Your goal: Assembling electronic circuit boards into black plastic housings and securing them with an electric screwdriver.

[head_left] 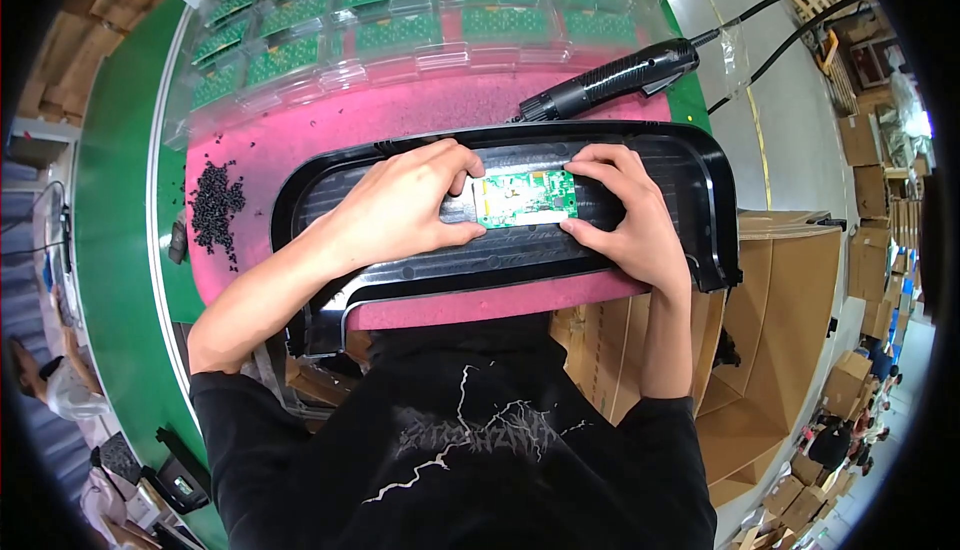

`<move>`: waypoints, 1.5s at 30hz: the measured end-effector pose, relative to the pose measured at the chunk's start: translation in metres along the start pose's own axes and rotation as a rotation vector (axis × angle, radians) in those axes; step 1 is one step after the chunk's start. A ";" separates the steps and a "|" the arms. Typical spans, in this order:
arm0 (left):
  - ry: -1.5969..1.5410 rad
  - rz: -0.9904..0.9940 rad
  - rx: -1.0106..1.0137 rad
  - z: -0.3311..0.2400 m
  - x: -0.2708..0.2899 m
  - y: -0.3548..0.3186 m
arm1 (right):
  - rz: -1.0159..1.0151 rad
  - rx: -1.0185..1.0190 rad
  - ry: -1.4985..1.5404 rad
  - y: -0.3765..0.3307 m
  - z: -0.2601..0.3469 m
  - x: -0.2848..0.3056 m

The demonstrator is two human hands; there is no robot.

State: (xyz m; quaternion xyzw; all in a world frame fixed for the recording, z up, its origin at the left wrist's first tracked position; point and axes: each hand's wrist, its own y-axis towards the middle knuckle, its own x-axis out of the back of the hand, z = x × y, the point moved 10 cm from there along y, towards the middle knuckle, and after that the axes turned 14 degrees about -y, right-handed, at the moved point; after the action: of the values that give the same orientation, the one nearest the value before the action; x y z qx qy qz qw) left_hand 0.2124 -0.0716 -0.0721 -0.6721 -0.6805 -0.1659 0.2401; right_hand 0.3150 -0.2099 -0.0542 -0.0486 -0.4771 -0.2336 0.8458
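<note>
Your left hand [400, 212] and right hand [630, 222] pinch the small green circuit board [525, 197] by its two short ends, pressing it flat at the middle of the long, ribbed black plastic housing [700, 165]. The housing lies on a pink foam mat [300, 130]; just beyond it rests a black textured electric screwdriver [610, 80].

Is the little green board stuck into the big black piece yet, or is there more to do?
Done: the black plastic panel lies on the pink mat, and the green circuit board sits in its middle. In hand: the left hand and right hand both press on the board's edges. Left, it seems: fastening it, since the black electric screwdriver lies untouched behind, and the small black screws stay piled on the mat.
</note>
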 end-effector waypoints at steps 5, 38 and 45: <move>-0.007 -0.021 -0.039 -0.003 0.002 0.001 | -0.008 0.002 -0.006 0.001 0.003 0.002; 0.438 -0.682 0.248 0.079 0.160 -0.183 | -0.765 -0.242 0.885 0.097 -0.056 0.085; 0.220 -0.751 0.077 0.038 0.167 -0.156 | -0.412 -0.232 1.197 0.101 -0.011 0.020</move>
State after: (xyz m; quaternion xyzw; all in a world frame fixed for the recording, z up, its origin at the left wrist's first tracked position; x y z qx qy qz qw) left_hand 0.0566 0.0816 0.0033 -0.3452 -0.8550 -0.2874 0.2591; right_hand 0.3773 -0.1308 -0.0291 0.0917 0.1063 -0.4278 0.8929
